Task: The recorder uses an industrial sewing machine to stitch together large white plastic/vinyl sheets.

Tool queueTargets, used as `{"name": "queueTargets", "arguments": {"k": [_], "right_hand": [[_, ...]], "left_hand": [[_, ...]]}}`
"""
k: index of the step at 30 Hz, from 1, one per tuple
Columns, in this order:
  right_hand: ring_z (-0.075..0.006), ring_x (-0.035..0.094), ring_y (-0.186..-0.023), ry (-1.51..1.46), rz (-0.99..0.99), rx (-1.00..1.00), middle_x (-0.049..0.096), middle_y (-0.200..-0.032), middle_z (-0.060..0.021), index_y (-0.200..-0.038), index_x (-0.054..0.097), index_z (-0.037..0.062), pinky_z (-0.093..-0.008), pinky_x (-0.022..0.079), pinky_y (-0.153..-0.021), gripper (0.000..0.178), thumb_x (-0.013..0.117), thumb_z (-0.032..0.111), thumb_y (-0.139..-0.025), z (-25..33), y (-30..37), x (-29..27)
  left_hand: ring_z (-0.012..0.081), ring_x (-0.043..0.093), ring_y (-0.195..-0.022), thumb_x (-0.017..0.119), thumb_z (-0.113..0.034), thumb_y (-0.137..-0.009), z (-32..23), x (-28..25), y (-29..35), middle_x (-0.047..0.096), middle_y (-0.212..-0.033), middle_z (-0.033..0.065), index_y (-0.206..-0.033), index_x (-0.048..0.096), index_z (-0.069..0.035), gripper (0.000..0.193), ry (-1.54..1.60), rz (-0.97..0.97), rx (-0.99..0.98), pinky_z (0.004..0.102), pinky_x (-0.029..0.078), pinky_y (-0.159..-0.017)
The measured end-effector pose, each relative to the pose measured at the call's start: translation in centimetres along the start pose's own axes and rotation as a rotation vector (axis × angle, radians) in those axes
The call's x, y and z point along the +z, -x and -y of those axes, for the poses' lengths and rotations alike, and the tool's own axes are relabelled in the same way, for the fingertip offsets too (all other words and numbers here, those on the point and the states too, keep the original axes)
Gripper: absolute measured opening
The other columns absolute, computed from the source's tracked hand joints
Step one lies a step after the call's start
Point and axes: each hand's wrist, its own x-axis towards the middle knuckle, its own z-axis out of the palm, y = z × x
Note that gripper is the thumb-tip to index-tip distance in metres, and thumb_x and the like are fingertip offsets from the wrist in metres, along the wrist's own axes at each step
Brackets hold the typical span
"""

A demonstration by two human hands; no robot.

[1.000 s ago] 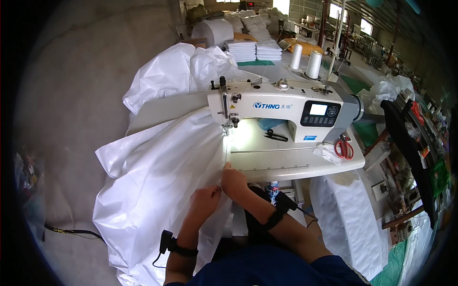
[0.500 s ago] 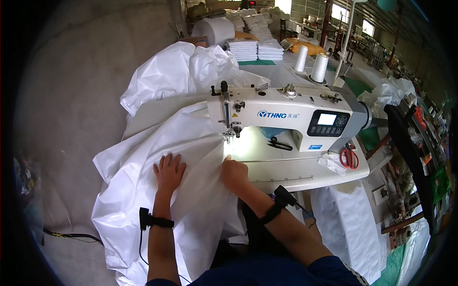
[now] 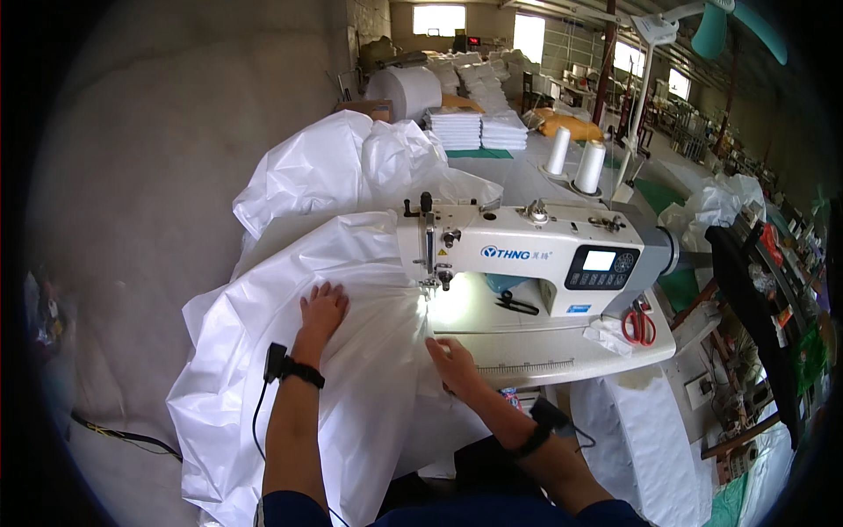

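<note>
A large white plastic-like sheet [image 3: 351, 378] spreads in folds left of a white sewing machine [image 3: 518, 250], its right edge running under the lit needle area [image 3: 428, 294]. My left hand [image 3: 324, 309] lies on the sheet with fingers spread, left of the needle. On the near side of the needle, at the sheet's right edge, is my right hand [image 3: 455, 364]. Its fingers look loosely extended and apart, the tips at the edge. Black thread snips [image 3: 518, 304] lie on the machine bed, under the arm. Red-handled scissors [image 3: 639, 327] sit at the bed's right end.
Two white thread cones [image 3: 590, 167] stand behind the machine. Beyond them are white stacks [image 3: 455, 129] and a large white roll [image 3: 406, 92]. More white sheeting [image 3: 320, 162] is heaped behind the bed. A white strip [image 3: 634, 422] hangs below its front edge.
The view has tilted up. My right hand has gone from closed at the sheet's edge to loosely open, slightly farther from the needle. My left hand has slid forward over the sheet.
</note>
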Motion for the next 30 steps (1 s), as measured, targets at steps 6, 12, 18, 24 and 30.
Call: {"name": "queueTargets", "arguments": {"k": [6,12,18,24,30], "right_hand": [[-0.0182,0.054,-0.05,-0.851,1.101,0.6,0.056,-0.066,-0.0089,-0.099,0.058,0.004,-0.0291,0.045,-0.045,0.04,0.047,0.042,-0.091,-13.8,4.9,-2.6],[-0.0201,0.055,-0.058,-0.708,0.992,0.542,0.057,-0.072,-0.0107,-0.102,0.057,0.0037,-0.031,0.046,-0.052,0.04,0.047,0.041,-0.091,-12.4,4.7,3.4],[-0.022,0.056,-0.065,-0.465,0.801,0.338,0.057,-0.078,-0.0125,-0.104,0.057,0.0033,-0.0329,0.046,-0.059,0.041,0.048,0.041,-0.091,-8.6,1.5,7.0],[-0.0239,0.057,-0.073,-0.207,0.513,-0.08,0.058,-0.085,-0.0143,-0.106,0.056,0.003,-0.0348,0.047,-0.066,0.041,0.048,0.04,-0.09,-1.6,-3.4,10.1],[-0.0258,0.058,-0.08,0.018,0.289,-0.54,0.059,-0.091,-0.016,-0.109,0.056,0.0026,-0.0367,0.047,-0.072,0.042,0.048,0.039,-0.09,4.4,-10.2,13.7]], "left_hand": [[0.036,0.044,-0.117,0.057,-0.025,-0.085,-4.0,-3.3,13.5,0.051,-0.124,0.0179,-0.113,0.06,-0.007,0.033,0.497,-0.264,0.181,0.0535,0.028,-0.1],[0.039,0.038,-0.123,0.059,-0.024,-0.085,-2.8,-4.8,24.8,0.046,-0.13,0.0176,-0.119,0.057,-0.009,0.037,0.271,-0.217,-0.013,0.0545,0.023,-0.103],[0.0393,0.037,-0.124,0.056,-0.025,-0.087,1.7,-8.3,25.6,0.045,-0.131,0.0165,-0.122,0.054,-0.006,0.041,0.213,-0.432,-0.143,0.0551,0.022,-0.104],[0.0395,0.033,-0.128,0.045,-0.036,-0.092,5.8,-5.6,18.8,0.041,-0.137,0.015,-0.129,0.049,-0.011,0.044,0.232,-0.28,-0.23,0.0576,0.018,-0.104],[0.031,0.025,-0.135,0.04,-0.051,-0.09,10.6,-4.4,4.9,0.041,-0.14,0.0062,-0.132,0.047,-0.018,0.054,0.197,-0.054,-0.169,0.0595,0.005,-0.107]]}}
